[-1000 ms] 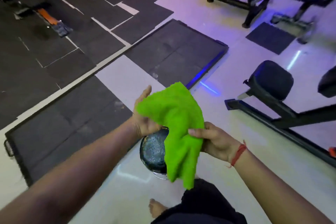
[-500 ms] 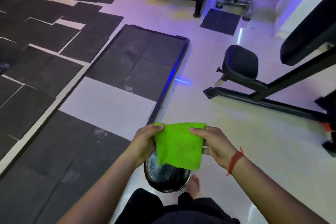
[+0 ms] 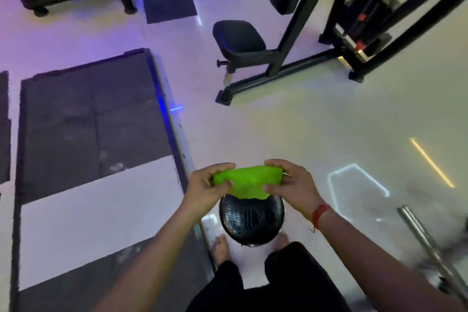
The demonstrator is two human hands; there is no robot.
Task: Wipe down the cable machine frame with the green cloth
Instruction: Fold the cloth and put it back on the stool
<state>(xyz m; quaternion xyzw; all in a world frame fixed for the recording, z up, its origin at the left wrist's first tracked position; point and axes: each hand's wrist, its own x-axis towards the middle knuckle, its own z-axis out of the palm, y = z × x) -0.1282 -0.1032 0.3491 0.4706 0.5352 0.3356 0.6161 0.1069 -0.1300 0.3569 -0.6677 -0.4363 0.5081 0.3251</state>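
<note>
Above black bowl (image 3: 252,220), green cloth (image 3: 247,182), seat (image 3: 238,38) beyond

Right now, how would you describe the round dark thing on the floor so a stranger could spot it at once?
Start from the person's two bare feet at the bottom centre of the pale floor. Between and just ahead of them sits a round dark bowl, directly under the green cloth. It is the only shiny, dimpled, circular thing; the neighbouring floor mats are flat rectangles.

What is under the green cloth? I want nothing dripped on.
Below the green cloth, held by the left hand and right hand, a dark round bowl sits on the floor; its far rim is covered.
</note>
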